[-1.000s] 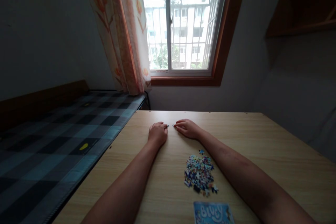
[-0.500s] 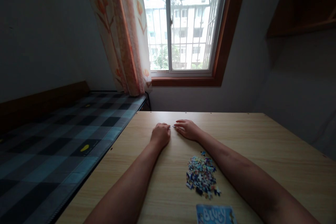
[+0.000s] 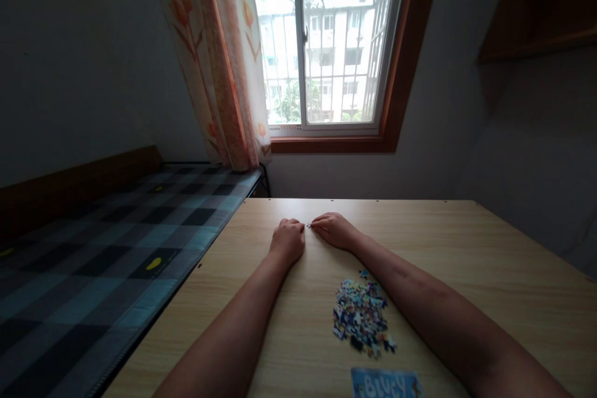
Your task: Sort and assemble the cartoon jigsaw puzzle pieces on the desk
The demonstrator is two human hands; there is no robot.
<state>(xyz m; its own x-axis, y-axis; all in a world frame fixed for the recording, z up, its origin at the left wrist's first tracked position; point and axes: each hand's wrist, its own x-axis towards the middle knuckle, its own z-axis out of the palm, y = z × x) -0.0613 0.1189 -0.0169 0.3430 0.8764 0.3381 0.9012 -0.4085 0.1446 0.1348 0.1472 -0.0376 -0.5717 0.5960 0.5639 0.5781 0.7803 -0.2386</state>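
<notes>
Far out on the wooden table (image 3: 420, 249), my left hand (image 3: 288, 239) rests with its fingers curled closed. Whatever they hold is too small and too covered to make out. Just to its right, my right hand (image 3: 334, 230) has its fingertips pinched together on a small puzzle piece (image 3: 308, 225), which shows in the narrow gap between the two hands. Nearer to me, beside my right forearm, lies a loose heap of puzzle pieces (image 3: 360, 311). One stray piece (image 3: 364, 274) sits at the heap's far edge.
A blue box or card lettered "Bluey" (image 3: 386, 384) lies at the near edge of view, partly cut off. Left of the table stands a bed with a checked cover (image 3: 186, 236). Beyond are a curtain (image 3: 224, 74) and a barred window (image 3: 336, 43); a wooden shelf (image 3: 541, 18) hangs at right.
The fingers of my right hand have closed together from a more spread pose. My left hand is slightly nearer to it. The view has shifted a little.
</notes>
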